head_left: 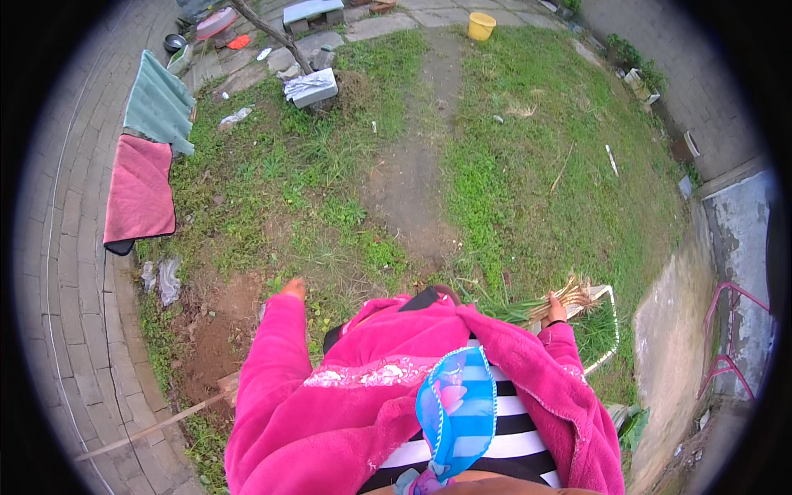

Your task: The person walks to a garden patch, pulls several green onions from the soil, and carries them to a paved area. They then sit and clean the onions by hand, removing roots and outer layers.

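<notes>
My right hand (pixel 556 309) is closed around a bunch of long green onions (pixel 572 294), whose pale stems and roots point right and whose green leaves trail left. Under and beside it is a white-rimmed container (pixel 614 309) with more green leaves in it. My left hand (pixel 294 288) hangs low at the left, over grass and bare soil, and only a small part of it shows past the pink sleeve; its fingers are not clear.
A wooden-handled tool (pixel 154 427) lies at lower left by dug soil (pixel 226 322). Pink cloth (pixel 141 189) and teal cloth (pixel 158 102) hang at the left. A white foam box (pixel 314 88) stands by a thin tree trunk (pixel 272 32). A yellow bucket (pixel 481 27) stands far ahead. A pink metal frame (pixel 718 334) is at right.
</notes>
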{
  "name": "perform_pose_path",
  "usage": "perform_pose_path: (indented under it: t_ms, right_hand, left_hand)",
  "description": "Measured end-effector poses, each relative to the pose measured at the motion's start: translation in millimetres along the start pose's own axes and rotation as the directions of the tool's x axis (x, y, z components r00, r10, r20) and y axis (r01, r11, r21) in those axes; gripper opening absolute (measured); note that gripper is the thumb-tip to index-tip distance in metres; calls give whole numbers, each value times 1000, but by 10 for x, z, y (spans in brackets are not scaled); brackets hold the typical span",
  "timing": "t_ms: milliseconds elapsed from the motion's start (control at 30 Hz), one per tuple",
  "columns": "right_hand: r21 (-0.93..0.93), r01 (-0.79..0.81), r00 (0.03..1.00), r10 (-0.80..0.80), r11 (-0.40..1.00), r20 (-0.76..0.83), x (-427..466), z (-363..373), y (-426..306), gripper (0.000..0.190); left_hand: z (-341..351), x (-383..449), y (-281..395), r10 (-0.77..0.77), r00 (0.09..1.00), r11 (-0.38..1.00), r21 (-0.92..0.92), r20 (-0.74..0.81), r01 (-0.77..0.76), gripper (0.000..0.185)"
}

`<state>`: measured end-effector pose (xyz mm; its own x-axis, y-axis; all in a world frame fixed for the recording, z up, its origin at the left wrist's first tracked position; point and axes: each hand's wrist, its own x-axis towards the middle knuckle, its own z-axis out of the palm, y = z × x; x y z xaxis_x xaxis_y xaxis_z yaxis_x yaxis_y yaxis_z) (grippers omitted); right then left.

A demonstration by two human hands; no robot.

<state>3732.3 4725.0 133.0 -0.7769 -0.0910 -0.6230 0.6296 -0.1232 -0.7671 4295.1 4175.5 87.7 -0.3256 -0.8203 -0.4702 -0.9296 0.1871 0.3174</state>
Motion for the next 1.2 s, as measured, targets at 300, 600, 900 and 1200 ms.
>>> perform_pose_path:
  t_ms: [300,600,900,1200]
  right_hand:
    - [125,20,998,-12,992,-65,1803,2718,-917,24]
    - [-67,-11,570,62,998,819,2002,8357,-2040,20]
    - [-217,256,527,52,942,848,3565,10960,-2886,29]
    - [-450,-44,653,367,892,663,5943,11100,-4121,37]
  left_hand:
    - [-1309,2536,4507,646,761,564,-711,63,-420,35]
    - [-2691,4496,6619,770,635,464,-733,56,-498,109]
    - [-3470,7261,7943,766,638,576,-357,-79,-736,76]
    - [-4552,10206,9345,665,721,704,-158,-194,-692,35]
